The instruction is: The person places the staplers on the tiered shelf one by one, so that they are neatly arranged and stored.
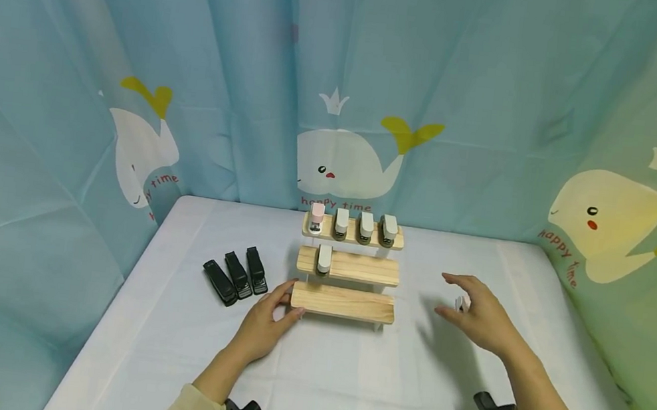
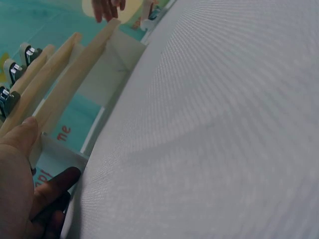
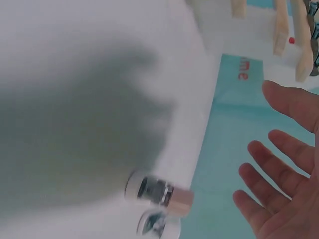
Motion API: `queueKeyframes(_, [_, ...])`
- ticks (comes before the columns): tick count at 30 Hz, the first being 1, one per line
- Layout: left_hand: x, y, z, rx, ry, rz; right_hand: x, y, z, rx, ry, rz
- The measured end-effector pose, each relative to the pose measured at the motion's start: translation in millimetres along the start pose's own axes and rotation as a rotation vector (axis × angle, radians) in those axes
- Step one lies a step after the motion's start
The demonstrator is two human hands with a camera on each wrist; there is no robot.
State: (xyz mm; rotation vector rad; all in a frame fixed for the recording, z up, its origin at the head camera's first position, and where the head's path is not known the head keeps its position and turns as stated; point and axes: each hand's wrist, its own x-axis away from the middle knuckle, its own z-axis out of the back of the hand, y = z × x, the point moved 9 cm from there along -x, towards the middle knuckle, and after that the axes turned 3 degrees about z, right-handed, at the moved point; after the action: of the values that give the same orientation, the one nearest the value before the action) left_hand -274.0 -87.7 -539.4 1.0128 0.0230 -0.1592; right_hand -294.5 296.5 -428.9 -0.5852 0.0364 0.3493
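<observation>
left hand (image 1: 264, 325) clamped on wooden rack (image 1: 344, 303) — right hand (image 1: 481, 320) near small staplers (image 3: 158, 192), fingers apart

A broad, soft shadow (image 3: 94, 119) greys the white cloth (image 3: 89, 22)

In my head view my right hand (image 1: 481, 320) at 4 o'clock blocks part of some small white thing (image 1: 460, 304), the pink-ended stapler (image 3: 158, 192) at 6 o'clock is kinda blurry on my right wrist cam, and the left one chops off my left hand (image 2: 19, 179) around 8 o'clock.
</observation>
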Motion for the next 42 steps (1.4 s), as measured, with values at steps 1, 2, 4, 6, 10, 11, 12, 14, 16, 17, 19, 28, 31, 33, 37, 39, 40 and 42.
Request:
queueKeyframes(1, [0.0,-0.3,0.9,-0.004,0.004,0.000,-0.1,3,0,0.009,-0.016,-0.007])
queueKeyframes(2, [0.0,-0.5,1.8,-0.006,0.008,0.000,-0.1,5,1,0.020,-0.028,-0.012])
queueKeyframes(4, [-0.3,-1.0,3.6,-0.010,0.016,0.000,0.0,10,3,0.048,-0.046,-0.021])
queueKeyframes(6, [-1.2,-1.0,4.7,-0.011,0.021,-0.005,0.8,15,5,0.076,-0.054,-0.021])
queueKeyframes(10, [-3.2,-1.1,4.8,-0.007,0.020,-0.013,3.6,25,8,0.110,-0.064,-0.009])
queueKeyframes(11, [-3.7,-1.0,4.6,-0.003,0.018,-0.015,4.4,28,8,0.111,-0.070,-0.010])
queueKeyframes(12, [-4.1,-1.0,4.4,-0.002,0.017,-0.015,4.8,30,8,0.114,-0.073,-0.008])
queueKeyframes(14, [-4.6,-1.2,3.9,0.001,0.014,-0.016,5.4,33,8,0.127,-0.080,-0.001])
queueKeyframes(16, [-4.8,-1.1,3.5,0.002,0.011,-0.017,5.5,36,7,0.138,-0.083,0.010])
queueKeyframes(17, [-4.6,-1.1,3.4,0.003,0.010,-0.018,5.5,37,7,0.142,-0.087,0.015])
queueKeyframes(19, [-4.4,-1.1,3.3,0.003,0.008,-0.018,5.6,39,6,0.150,-0.093,0.028])
queueKeyframes(28, [-3.3,-0.7,2.1,-0.002,-0.001,-0.010,7.9,53,6,0.192,-0.124,0.008])
queueKeyframes(31, [-2.8,-0.3,1.7,-0.002,0.000,-0.012,8.6,57,5,0.191,-0.144,-0.021])
queueKeyframes(33, [-2.3,-0.2,1.4,-0.005,0.000,-0.012,8.4,59,4,0.195,-0.150,-0.027])
queueKeyframes(37, [-1.4,-0.7,0.5,-0.002,0.000,-0.010,7.9,62,3,0.200,-0.159,-0.038])
queueKeyframes(39, [-1.0,-1.2,0.0,0.001,-0.001,-0.007,7.9,63,3,0.201,-0.164,-0.043])
queueKeyframes(40, [-1.0,-1.5,-0.3,0.001,-0.002,-0.005,7.9,63,2,0.199,-0.166,-0.045])
queueKeyframes(42, [-0.8,-1.5,-0.6,0.001,-0.003,-0.004,7.7,63,2,0.200,-0.168,-0.046])
